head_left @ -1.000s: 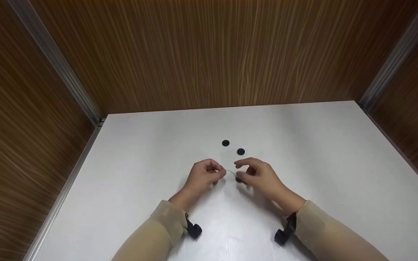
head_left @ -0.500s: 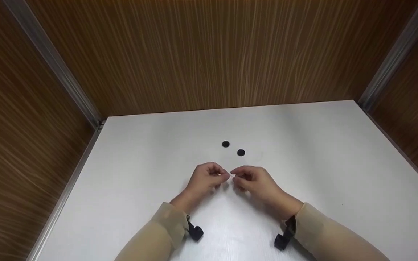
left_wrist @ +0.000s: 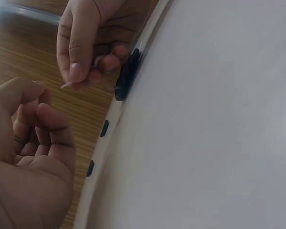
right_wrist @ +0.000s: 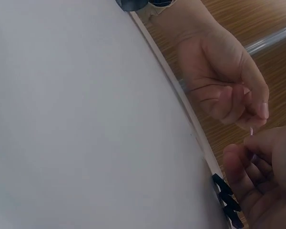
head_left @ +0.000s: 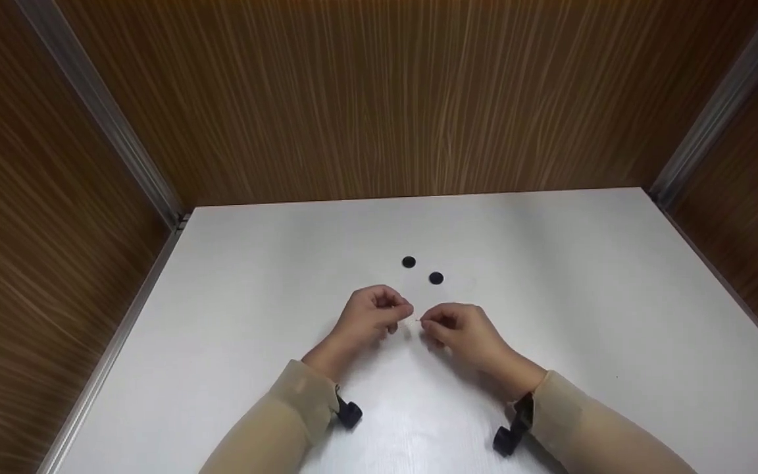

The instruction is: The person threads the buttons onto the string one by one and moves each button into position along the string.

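Thread (head_left: 417, 320), thin and pale, was pinched between the left hand (head_left: 371, 317) and right hand (head_left: 459, 329), both curled together just above the table (head_left: 583, 296). Two black buttons (head_left: 435, 278) lay untouched beyond.

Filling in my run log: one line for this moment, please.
left hand: pinches thread end | right hand: pinches black button | two black buttons on white table

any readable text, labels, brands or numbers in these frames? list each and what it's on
None: no view shows a readable word, number or sign.
White table: plain, unmarked.
Two black discs: no visible print.
Wood-grain walls: grain only.
Black wrist straps: no legible marking.
Left hand and right hand pinch something too small to bear text.
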